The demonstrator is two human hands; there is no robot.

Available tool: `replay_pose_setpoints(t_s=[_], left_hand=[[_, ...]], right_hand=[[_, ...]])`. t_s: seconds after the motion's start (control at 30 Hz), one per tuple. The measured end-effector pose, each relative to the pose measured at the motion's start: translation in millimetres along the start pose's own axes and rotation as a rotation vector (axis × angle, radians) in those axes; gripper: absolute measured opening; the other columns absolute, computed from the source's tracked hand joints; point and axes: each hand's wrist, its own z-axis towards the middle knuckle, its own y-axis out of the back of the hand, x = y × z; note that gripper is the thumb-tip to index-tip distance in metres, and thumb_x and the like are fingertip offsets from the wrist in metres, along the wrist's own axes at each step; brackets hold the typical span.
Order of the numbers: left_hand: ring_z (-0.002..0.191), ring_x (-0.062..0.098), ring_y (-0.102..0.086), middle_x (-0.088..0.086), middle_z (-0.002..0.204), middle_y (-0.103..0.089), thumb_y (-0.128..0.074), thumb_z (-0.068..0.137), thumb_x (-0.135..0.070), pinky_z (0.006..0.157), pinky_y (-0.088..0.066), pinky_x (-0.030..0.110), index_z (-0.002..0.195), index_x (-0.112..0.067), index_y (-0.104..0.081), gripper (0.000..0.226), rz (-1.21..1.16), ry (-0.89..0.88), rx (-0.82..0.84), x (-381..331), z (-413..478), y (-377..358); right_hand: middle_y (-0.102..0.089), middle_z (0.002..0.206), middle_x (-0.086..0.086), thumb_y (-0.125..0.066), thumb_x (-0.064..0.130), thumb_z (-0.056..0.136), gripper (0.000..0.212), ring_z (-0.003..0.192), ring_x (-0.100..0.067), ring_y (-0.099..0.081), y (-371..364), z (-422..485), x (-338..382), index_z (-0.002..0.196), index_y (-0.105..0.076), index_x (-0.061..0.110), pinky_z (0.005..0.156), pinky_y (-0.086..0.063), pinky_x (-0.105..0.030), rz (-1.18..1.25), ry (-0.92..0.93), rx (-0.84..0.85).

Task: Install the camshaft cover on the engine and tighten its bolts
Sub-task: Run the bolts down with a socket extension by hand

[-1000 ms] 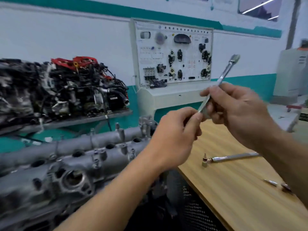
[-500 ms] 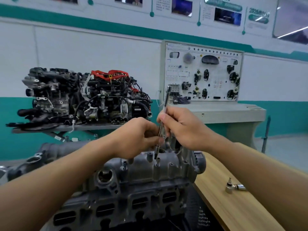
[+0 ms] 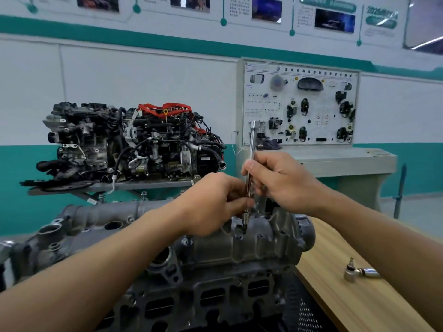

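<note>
Grey engine (image 3: 191, 264) sitting beside wooden worktop (image 3: 340, 295), cover (image 3: 254, 240) lying on top of engine, right hand (image 3: 280, 180) gripping upright wrench (image 3: 250, 164), left hand (image 3: 215, 202) fingers pinching its lower shaft, tip resting on bolt (image 3: 239, 228), spare tool (image 3: 359, 273) lying on worktop.

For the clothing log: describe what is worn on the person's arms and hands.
Nothing is worn. The left hand and right hand are bare: no gloves, rings or watch visible. Both forearms are uncovered to the frame edge, with no sleeve in view.
</note>
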Motion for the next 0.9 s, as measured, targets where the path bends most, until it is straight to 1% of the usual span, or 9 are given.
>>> replay_pose_setpoints(t_s=[0.07,0.13,0.2,0.23,0.37,0.5,0.6,0.73,0.9], left_hand=[[0.047,0.007,-0.039,-0.008,0.053,-0.049,-0.063,0.097,-0.022,0.05,-0.038,0.019,0.077,-0.008,-0.062,0.024,-0.049,-0.012,-0.041,-1,1,4],[0.053,0.018,-0.055,0.003,0.063,-0.064,-0.062,0.098,-0.022,0.057,-0.052,0.031,0.085,-0.003,-0.064,0.023,-0.085,-0.01,-0.059,0,3,10],[0.072,0.034,-0.069,0.015,0.082,-0.074,-0.062,0.098,-0.022,0.072,-0.059,0.048,0.089,-0.003,-0.065,0.022,-0.101,0.031,-0.022,1,4,12],[0.076,0.033,-0.072,0.016,0.085,-0.075,-0.062,0.098,-0.021,0.075,-0.059,0.05,0.09,-0.003,-0.065,0.02,-0.102,0.046,-0.001,2,4,12],[0.072,0.019,-0.076,0.004,0.08,-0.078,-0.062,0.098,-0.017,0.075,-0.061,0.043,0.092,-0.009,-0.065,0.01,-0.098,0.062,0.072,4,7,16],[0.076,0.027,-0.076,0.016,0.087,-0.077,-0.063,0.096,-0.019,0.076,-0.06,0.053,0.093,0.0,-0.062,0.019,-0.173,0.042,0.052,1,12,21],[0.078,0.029,-0.076,0.017,0.085,-0.077,-0.063,0.096,-0.017,0.077,-0.06,0.053,0.092,0.003,-0.061,0.021,-0.22,0.046,0.057,3,9,17],[0.079,0.024,-0.076,0.009,0.083,-0.078,-0.063,0.096,-0.015,0.073,-0.063,0.036,0.09,0.003,-0.06,0.019,-0.257,0.061,0.08,11,6,14],[0.07,0.022,-0.075,0.007,0.072,-0.076,-0.069,0.093,-0.021,0.07,-0.063,0.038,0.091,-0.003,-0.065,0.018,-0.215,0.048,0.058,12,3,12]], right_hand=[[-0.051,0.055,0.0,-0.046,0.021,0.104,0.028,0.058,-0.025,-0.049,5,2,2,0.083,-0.063,0.014,0.053,-0.04,-0.036,0.049,-0.014,-0.009],[-0.053,0.056,0.0,-0.045,0.023,0.104,0.028,0.058,-0.024,-0.05,8,7,5,0.083,-0.063,0.017,0.053,-0.04,-0.031,0.061,-0.004,-0.013],[-0.053,0.057,-0.001,-0.046,0.023,0.104,0.028,0.057,-0.022,-0.05,7,9,5,0.084,-0.063,0.014,0.053,-0.041,-0.026,0.043,-0.006,0.013],[-0.053,0.057,-0.002,-0.046,0.022,0.104,0.029,0.055,-0.018,-0.05,5,10,4,0.085,-0.063,0.011,0.053,-0.04,-0.024,0.028,-0.006,0.033],[-0.054,0.054,0.0,-0.046,0.022,0.104,0.03,0.043,-0.004,-0.045,4,12,3,0.088,-0.063,0.005,0.045,-0.036,-0.012,-0.006,-0.011,0.076],[-0.055,0.054,0.0,-0.046,0.022,0.105,0.03,0.048,-0.006,-0.049,10,15,10,0.085,-0.064,0.008,0.048,-0.038,-0.011,0.014,0.012,0.017],[-0.055,0.054,-0.001,-0.047,0.022,0.104,0.03,0.048,-0.01,-0.047,11,13,12,0.084,-0.064,0.009,0.047,-0.038,-0.014,-0.022,0.006,0.041],[-0.055,0.057,-0.005,-0.047,0.021,0.104,0.029,0.053,-0.016,-0.049,5,7,10,0.082,-0.064,0.011,0.047,-0.039,-0.015,-0.019,0.001,0.051],[-0.05,0.056,-0.011,-0.064,0.028,0.095,0.036,0.05,-0.019,-0.04,0,9,14,0.071,-0.06,0.001,0.048,-0.035,-0.026,-0.037,0.012,-0.032]])
